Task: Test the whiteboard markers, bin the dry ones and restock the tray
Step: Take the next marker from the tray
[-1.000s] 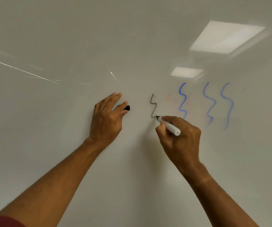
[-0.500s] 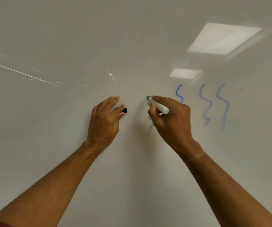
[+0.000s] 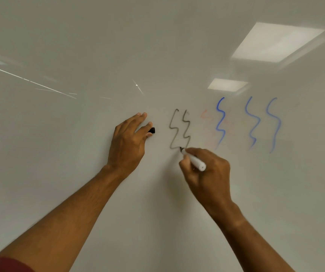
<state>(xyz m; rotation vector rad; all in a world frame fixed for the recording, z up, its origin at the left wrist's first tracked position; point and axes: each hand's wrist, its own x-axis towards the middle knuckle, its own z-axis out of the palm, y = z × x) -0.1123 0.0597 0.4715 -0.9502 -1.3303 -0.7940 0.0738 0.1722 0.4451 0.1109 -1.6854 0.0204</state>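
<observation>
A: Where is the marker now?

B: In the right hand, fingers curled round its white barrel, dark tip touching the whiteboard at the foot of the grey squiggles. Half a second ago that hand was up at the top of the stroke, covering the marks. It has since come down, and a second wavy grey line now stands left of the first, joined to it along the bottom.

A: And the other hand?

B: The left hand has barely moved. It leans on the board left of the squiggles, pinching a black cap between thumb and fingers. Only the cap's end shows; the rest is hidden behind the thumb.

A: How does the ink look?

B: Thin and pale grey, far weaker than the three blue squiggles to the right. Between the grey and the blue there is a faint reddish smudge, too washed out to read as a shape.

A: Anything else hard to see?

B: The marker's front part is covered by the fingers. Two ceiling light reflections glare on the board at upper right. A dark red sleeve is cut off at the bottom left corner.
</observation>
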